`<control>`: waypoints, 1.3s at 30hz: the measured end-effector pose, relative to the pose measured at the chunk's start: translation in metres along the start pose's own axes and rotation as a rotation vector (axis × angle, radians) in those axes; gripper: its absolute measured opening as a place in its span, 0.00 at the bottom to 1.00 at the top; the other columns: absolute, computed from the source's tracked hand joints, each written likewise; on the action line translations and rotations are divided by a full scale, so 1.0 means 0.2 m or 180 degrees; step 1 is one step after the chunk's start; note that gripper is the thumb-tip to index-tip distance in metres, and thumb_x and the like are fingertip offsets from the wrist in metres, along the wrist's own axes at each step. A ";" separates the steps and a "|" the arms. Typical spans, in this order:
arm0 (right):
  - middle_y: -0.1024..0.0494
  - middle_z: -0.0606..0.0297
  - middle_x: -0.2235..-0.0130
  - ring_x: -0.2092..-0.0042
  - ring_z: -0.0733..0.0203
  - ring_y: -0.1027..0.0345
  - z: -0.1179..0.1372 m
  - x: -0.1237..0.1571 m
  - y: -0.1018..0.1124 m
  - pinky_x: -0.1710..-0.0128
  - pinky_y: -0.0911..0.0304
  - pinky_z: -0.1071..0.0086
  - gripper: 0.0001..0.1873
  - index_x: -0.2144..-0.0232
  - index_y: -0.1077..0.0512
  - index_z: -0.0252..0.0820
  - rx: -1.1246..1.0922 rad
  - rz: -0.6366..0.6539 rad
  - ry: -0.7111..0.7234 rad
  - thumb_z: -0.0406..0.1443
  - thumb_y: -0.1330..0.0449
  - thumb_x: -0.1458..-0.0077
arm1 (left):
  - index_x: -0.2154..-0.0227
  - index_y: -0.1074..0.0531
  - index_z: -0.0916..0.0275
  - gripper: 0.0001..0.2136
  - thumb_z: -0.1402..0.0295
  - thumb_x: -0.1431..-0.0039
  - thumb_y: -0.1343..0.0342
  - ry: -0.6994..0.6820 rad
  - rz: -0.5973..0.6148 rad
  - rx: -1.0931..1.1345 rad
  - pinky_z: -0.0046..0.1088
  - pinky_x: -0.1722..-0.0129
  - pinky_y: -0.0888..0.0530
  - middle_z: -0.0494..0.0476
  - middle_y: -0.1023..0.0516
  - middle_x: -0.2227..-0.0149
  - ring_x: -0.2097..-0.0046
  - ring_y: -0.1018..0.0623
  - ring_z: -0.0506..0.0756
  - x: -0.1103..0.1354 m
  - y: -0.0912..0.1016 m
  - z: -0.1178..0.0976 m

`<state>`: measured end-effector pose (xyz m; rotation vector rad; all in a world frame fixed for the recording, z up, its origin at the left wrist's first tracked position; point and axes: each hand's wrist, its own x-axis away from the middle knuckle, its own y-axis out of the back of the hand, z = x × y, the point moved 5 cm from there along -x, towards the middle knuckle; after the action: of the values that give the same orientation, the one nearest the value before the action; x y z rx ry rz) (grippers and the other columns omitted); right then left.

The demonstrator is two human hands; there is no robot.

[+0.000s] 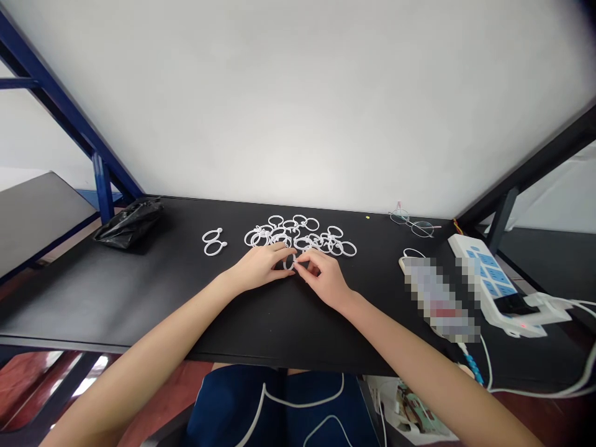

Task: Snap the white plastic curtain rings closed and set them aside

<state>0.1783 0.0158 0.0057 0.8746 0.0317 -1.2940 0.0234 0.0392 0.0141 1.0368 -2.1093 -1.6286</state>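
Between both hands is a white plastic ring (289,262), held just above the black tabletop. My left hand (262,267) grips its left side between thumb and fingers. On the ring's right edge, my right hand (322,273) pinches with thumb and forefinger; whether a small part sits in that pinch is hidden. Right behind the hands lies a loose pile of similar white rings (305,242), several overlapping, with small knobs on them. Two more rings (214,248) with round knobs lie apart, to the left of the pile.
A crumpled black plastic bag (130,223) lies at the back left. Eyeglasses (412,223) rest at the back right. Nearer on the right are a phone (440,301) with a cable and a white power strip (493,279). A white wall rises behind the black table (139,292).
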 end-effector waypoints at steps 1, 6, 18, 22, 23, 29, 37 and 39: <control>0.26 0.67 0.68 0.77 0.69 0.37 0.00 0.00 0.00 0.74 0.38 0.72 0.02 0.66 0.29 0.42 0.0013 0.0000 0.0001 0.33 0.42 0.41 | 0.49 0.33 0.60 0.16 0.59 0.36 0.47 0.0005 0.0002 -0.0019 0.25 0.71 0.35 0.53 0.28 0.61 0.70 0.29 0.49 0.00 0.00 0.00; 0.26 0.67 0.68 0.76 0.69 0.36 0.00 0.00 0.00 0.74 0.37 0.72 0.02 0.65 0.28 0.42 0.0008 -0.0024 -0.0010 0.32 0.42 0.42 | 0.49 0.32 0.58 0.16 0.59 0.36 0.47 0.0039 -0.0011 -0.0105 0.24 0.71 0.35 0.52 0.28 0.62 0.68 0.27 0.49 0.00 0.01 -0.01; 0.27 0.69 0.72 0.78 0.69 0.36 0.02 0.00 0.00 0.75 0.37 0.72 0.02 0.66 0.28 0.43 -0.0106 0.0022 -0.0226 0.33 0.42 0.42 | 0.48 0.33 0.59 0.16 0.59 0.36 0.49 -0.0057 -0.0060 -0.0153 0.24 0.71 0.34 0.55 0.27 0.60 0.68 0.27 0.50 0.00 0.01 -0.01; 0.27 0.69 0.74 0.78 0.67 0.35 0.03 0.00 0.01 0.75 0.36 0.71 0.02 0.67 0.29 0.43 -0.0045 0.0001 -0.0228 0.34 0.42 0.42 | 0.48 0.33 0.58 0.17 0.57 0.36 0.50 -0.0045 -0.0064 -0.0136 0.24 0.71 0.34 0.56 0.26 0.58 0.68 0.26 0.51 0.00 0.01 -0.02; 0.27 0.69 0.74 0.78 0.67 0.34 0.03 0.00 0.01 0.75 0.36 0.71 0.02 0.67 0.29 0.43 -0.0044 0.0002 -0.0247 0.35 0.42 0.41 | 0.49 0.33 0.58 0.17 0.57 0.36 0.50 -0.0035 -0.0064 -0.0121 0.24 0.71 0.34 0.56 0.26 0.58 0.67 0.26 0.51 0.00 0.02 -0.02; 0.27 0.70 0.76 0.78 0.66 0.32 0.03 0.00 0.01 0.74 0.35 0.70 0.04 0.65 0.31 0.43 -0.0150 -0.0036 -0.0312 0.37 0.44 0.39 | 0.48 0.34 0.58 0.18 0.55 0.35 0.51 -0.0004 -0.0110 -0.0026 0.24 0.71 0.34 0.56 0.26 0.59 0.67 0.26 0.51 0.00 0.03 -0.04; 0.27 0.70 0.76 0.78 0.66 0.32 0.03 0.00 0.01 0.74 0.34 0.71 0.05 0.64 0.31 0.43 -0.0168 -0.0037 -0.0322 0.38 0.44 0.38 | 0.49 0.34 0.59 0.18 0.54 0.35 0.51 0.0008 -0.0133 -0.0035 0.24 0.71 0.33 0.55 0.26 0.59 0.67 0.26 0.51 0.00 0.03 -0.04; 0.27 0.70 0.76 0.78 0.66 0.32 0.03 0.00 0.01 0.74 0.34 0.71 0.05 0.64 0.31 0.43 -0.0154 -0.0018 -0.0315 0.38 0.44 0.38 | 0.49 0.34 0.59 0.18 0.54 0.35 0.51 0.0003 -0.0138 -0.0063 0.24 0.71 0.33 0.55 0.26 0.59 0.68 0.26 0.51 0.00 0.03 -0.03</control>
<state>0.1779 0.0121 0.0118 0.7686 -0.0125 -1.3352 0.0250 0.0346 0.0214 1.0840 -2.0797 -1.6651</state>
